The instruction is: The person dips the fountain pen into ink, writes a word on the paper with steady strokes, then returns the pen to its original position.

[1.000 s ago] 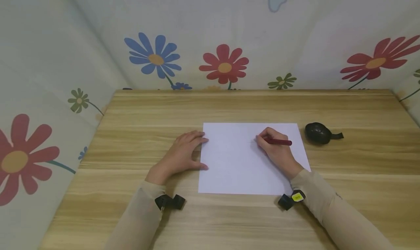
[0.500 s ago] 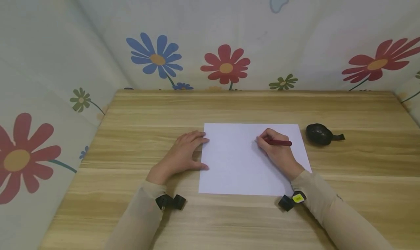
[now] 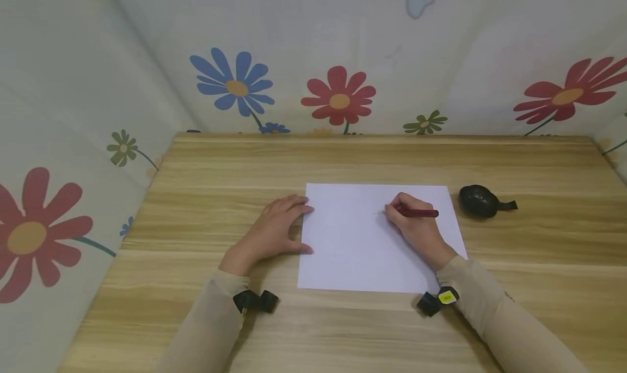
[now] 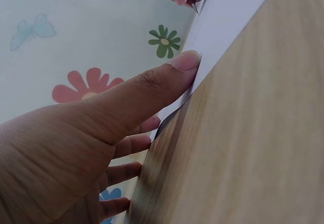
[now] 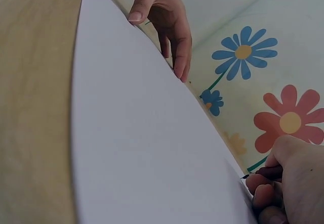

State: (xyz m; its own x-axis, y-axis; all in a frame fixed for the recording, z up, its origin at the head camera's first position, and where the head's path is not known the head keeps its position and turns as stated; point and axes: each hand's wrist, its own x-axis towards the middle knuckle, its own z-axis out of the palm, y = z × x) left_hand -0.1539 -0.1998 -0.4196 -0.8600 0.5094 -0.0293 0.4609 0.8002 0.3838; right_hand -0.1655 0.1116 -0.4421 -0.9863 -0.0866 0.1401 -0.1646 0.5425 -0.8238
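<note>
A white sheet of paper (image 3: 343, 248) lies flat on the wooden table (image 3: 235, 166). My right hand (image 3: 416, 231) pinches a dark red pen (image 3: 420, 213), its tip down at the upper middle of the sheet. A short faint line (image 3: 377, 213) shows on the paper just left of the tip. My left hand (image 3: 269, 228) rests at the sheet's left edge, thumb and fingers spread, fingertips pressing on the margin. In the left wrist view the thumb (image 4: 186, 60) lies on the paper's edge, and the pen's pointed tip (image 4: 196, 9) shows beyond.
A black rounded object with a short tab (image 3: 480, 201) sits right of the paper. Small black devices (image 3: 257, 301) are strapped to both wrists. Behind the table's far edge stands a pale wall covering (image 3: 382, 52) printed with large flowers.
Both hands hold nearly the same places, and the pen stays in the right hand. The faint line left of the tip shows slightly more clearly. The whole head view has shifted slightly.
</note>
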